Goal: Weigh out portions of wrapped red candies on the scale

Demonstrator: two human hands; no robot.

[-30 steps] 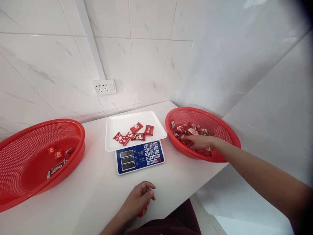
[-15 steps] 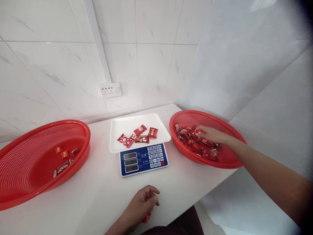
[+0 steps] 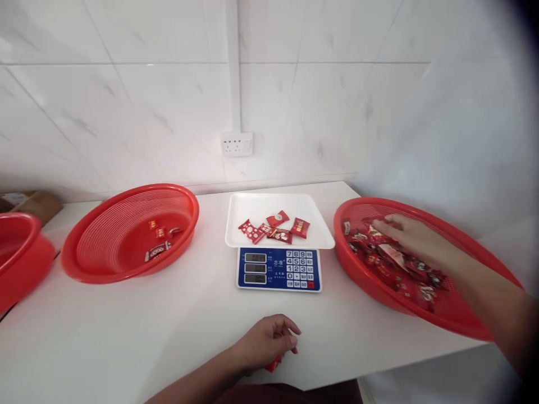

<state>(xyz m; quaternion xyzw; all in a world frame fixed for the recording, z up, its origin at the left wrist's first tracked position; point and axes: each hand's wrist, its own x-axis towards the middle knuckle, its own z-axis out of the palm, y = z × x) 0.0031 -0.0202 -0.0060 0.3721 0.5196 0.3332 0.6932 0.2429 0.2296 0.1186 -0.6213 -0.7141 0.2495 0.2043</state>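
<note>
My left hand [image 3: 272, 343] is curled near the table's front edge, closed round a red wrapped candy [image 3: 273, 363] that pokes out below the fingers. At the right, my right hand [image 3: 402, 233] reaches into a red mesh basket [image 3: 357, 286]. Its fingertips pinch a red-and-gold wrapped candy [image 3: 374, 229] above a pile of candies [image 3: 379, 272]; motion blurs the fingers a little. Between the baskets stands a blue-fronted digital scale [image 3: 278, 269]. Several red candies [image 3: 279, 235] lie on its white tray [image 3: 240, 207].
A second red basket [image 3: 105, 224] with a few wrapped candies [image 3: 158, 249] stands on the left of the white table [image 3: 189, 314]. Part of another red basket [image 3: 33, 264] shows at the far left, before a cardboard box [image 3: 42, 207]. A socket [image 3: 237, 145] is on the tiled wall.
My view has swung left, bringing the far-left basket and box into sight. My right hand stays over the right basket's candies; my left hand keeps its candy. The tray's candies lie unchanged.
</note>
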